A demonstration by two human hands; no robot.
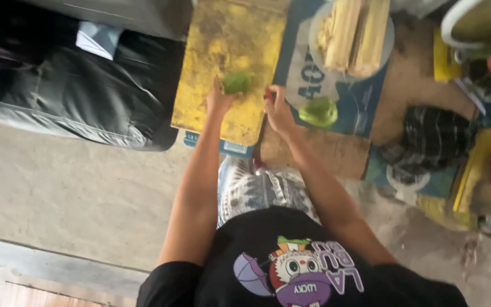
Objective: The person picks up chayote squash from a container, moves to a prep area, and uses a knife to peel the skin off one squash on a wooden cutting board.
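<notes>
In the head view, the person's left hand [218,101] rested on a yellow, stained cutting board [223,34] and its fingers closed around a green pepper [237,82], pinning it against the board near the board's lower right part. The right hand [279,111] sat just beside it at the board's right edge, curled around something with a small red end [269,94] showing above the knuckles; the picture was too blurred to tell what that object was, though the fingers were clearly drawn together on it. A second green pepper [318,111] lay just to the right of the right hand, on a blue printed sheet of cardboard [365,108] spread beneath the board. Further up on that sheet stood a pale round plate [313,34] holding long, light-coloured strips [352,34] stacked side by side. To the left of the board lay a black bag or cushion [86,96] on the bare concrete floor [75,187]. To the right, well apart from the hands, a dark checked cloth [433,136] lay crumpled beside a clutter of yellow and white containers that were too blurred to name. The person's dark printed shirt [291,267] filled the lower edge.
</notes>
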